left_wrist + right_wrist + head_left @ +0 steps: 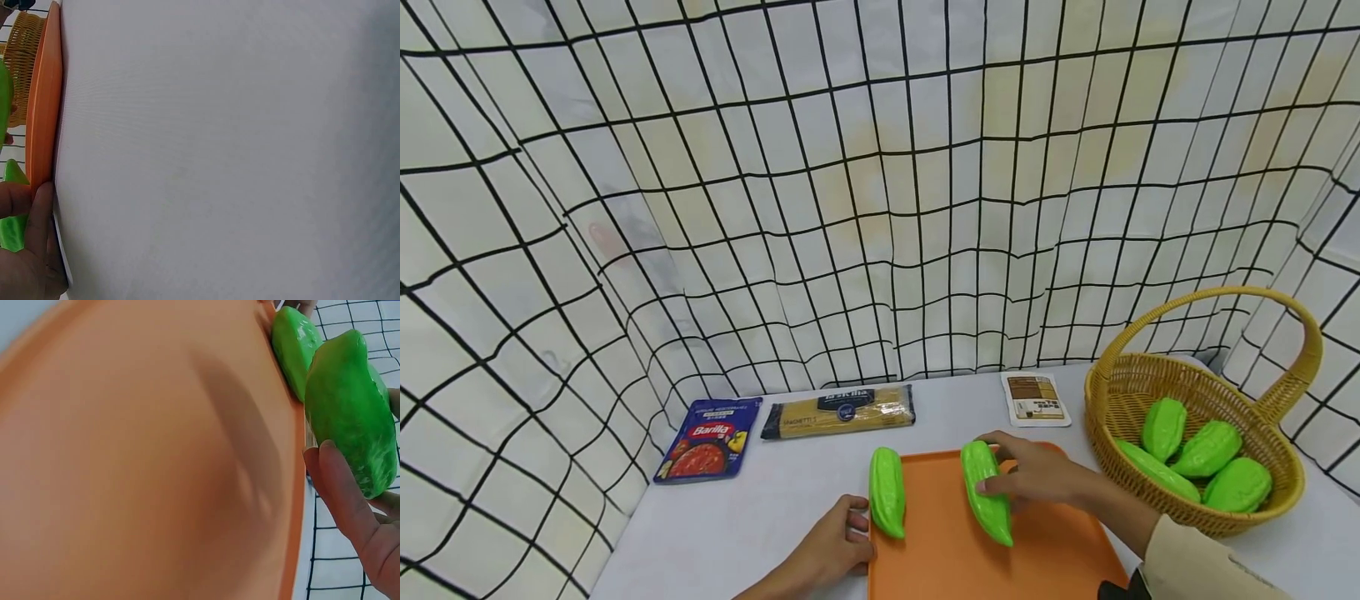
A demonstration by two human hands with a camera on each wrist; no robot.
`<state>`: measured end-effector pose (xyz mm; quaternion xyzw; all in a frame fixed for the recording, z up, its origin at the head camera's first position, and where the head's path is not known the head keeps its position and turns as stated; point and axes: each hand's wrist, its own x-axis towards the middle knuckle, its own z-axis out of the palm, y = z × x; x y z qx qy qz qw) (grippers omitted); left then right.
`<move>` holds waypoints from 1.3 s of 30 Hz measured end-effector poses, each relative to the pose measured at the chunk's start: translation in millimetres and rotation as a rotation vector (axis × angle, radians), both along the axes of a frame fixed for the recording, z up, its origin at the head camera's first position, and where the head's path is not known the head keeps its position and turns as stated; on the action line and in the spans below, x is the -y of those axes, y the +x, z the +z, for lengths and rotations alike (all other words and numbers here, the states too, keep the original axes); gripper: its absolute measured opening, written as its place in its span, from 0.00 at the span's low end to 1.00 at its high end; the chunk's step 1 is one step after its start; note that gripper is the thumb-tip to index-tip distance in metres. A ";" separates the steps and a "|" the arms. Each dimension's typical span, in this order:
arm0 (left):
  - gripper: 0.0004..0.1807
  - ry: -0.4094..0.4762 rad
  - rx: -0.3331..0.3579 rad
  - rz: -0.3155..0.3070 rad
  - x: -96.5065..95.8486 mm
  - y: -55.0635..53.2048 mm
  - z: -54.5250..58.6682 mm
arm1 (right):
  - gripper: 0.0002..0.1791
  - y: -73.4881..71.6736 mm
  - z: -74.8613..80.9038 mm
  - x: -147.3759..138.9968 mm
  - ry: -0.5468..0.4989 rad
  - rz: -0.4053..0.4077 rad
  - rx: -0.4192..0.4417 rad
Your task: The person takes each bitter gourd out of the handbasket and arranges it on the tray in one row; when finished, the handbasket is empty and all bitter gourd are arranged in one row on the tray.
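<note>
My right hand (1033,471) holds a long, glossy bright green ridged fruit (987,492) between thumb and fingers, above an orange tray (940,567). The right wrist view shows this fruit (350,412) raised, its shadow cast on the tray floor. A second green ridged fruit (887,492) lies inside the tray along its left rim. At that same rim my left hand (835,542) grips the tray's edge, with thumb and fingers pinching the orange wall (44,119) in the left wrist view.
At right stands a wicker basket (1292,467) with a tall handle and several more green fruits (1210,450) inside. Along the back lie a blue Barilla pouch (707,440), a spaghetti pack (838,412) and a brown-and-white packet (1034,400). Black netting (925,208) over white cloth surrounds the table.
</note>
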<state>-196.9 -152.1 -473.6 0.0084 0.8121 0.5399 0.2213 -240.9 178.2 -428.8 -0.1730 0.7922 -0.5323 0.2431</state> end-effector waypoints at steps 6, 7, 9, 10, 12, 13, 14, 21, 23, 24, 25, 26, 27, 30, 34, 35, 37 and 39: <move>0.35 0.001 0.003 -0.005 -0.7 -0.2 1.8 | 0.38 -6.1 1.2 13.5 0.022 0.003 0.017; 0.35 0.001 0.001 -0.006 -0.7 -0.2 1.7 | 0.38 -7.1 1.0 15.4 0.030 0.002 0.015; 0.35 -0.005 0.000 -0.006 -0.9 -0.5 1.7 | 0.38 -9.1 0.3 18.6 0.045 -0.005 0.018; 0.35 -0.004 0.000 -0.005 -1.2 -0.5 1.6 | 0.38 -10.0 -0.1 20.1 0.051 -0.008 0.020; 0.35 -0.007 0.003 -0.003 -1.9 -0.9 1.9 | 0.39 -12.1 -1.7 22.8 0.054 -0.011 0.024; 0.35 -0.007 0.005 -0.001 -2.3 -1.1 2.1 | 0.39 -12.9 -2.5 24.2 0.055 -0.013 0.026; 0.35 -0.007 0.007 0.001 -2.7 -1.3 2.4 | 0.39 -13.6 -3.3 25.7 0.055 -0.016 0.028; 0.34 -0.025 0.014 0.002 -3.1 -1.4 3.7 | 0.39 -16.7 -8.5 37.4 0.082 -0.038 0.024; 0.34 -0.035 0.012 -0.005 -2.0 -0.9 3.3 | 0.39 -16.3 -9.6 39.7 0.080 -0.036 0.035; 0.34 -0.037 0.009 -0.010 -1.4 -0.7 3.2 | 0.39 -16.1 -10.3 40.7 0.077 -0.034 0.037; 0.34 -0.040 0.004 -0.014 -0.8 -0.5 3.1 | 0.38 -16.0 -11.2 41.5 0.072 -0.032 0.041; 0.34 -0.039 0.002 -0.018 -0.2 -0.4 2.7 | 0.38 -15.8 -11.8 42.2 0.064 -0.029 0.043; 0.34 -0.038 0.000 -0.021 0.2 -0.3 2.7 | 0.38 -15.4 -12.3 43.0 0.058 -0.028 0.047; 0.34 -0.033 -0.008 -0.026 0.9 -0.4 2.6 | 0.37 -14.4 -12.6 44.7 0.046 -0.024 0.043; 0.34 -0.018 -0.011 -0.029 0.8 -0.9 2.4 | 0.37 -12.9 -10.3 46.5 0.064 -0.023 0.032; 0.34 -0.016 -0.009 -0.029 0.8 -0.9 2.5 | 0.37 -12.8 -9.9 47.0 0.071 -0.023 0.029; 0.34 -0.013 -0.004 -0.027 0.7 -1.3 2.4 | 0.37 -12.7 -9.6 48.2 0.083 -0.025 0.027; 0.35 -0.015 -0.001 -0.027 0.7 -1.7 2.2 | 0.38 -13.2 -9.8 49.5 0.094 -0.031 0.025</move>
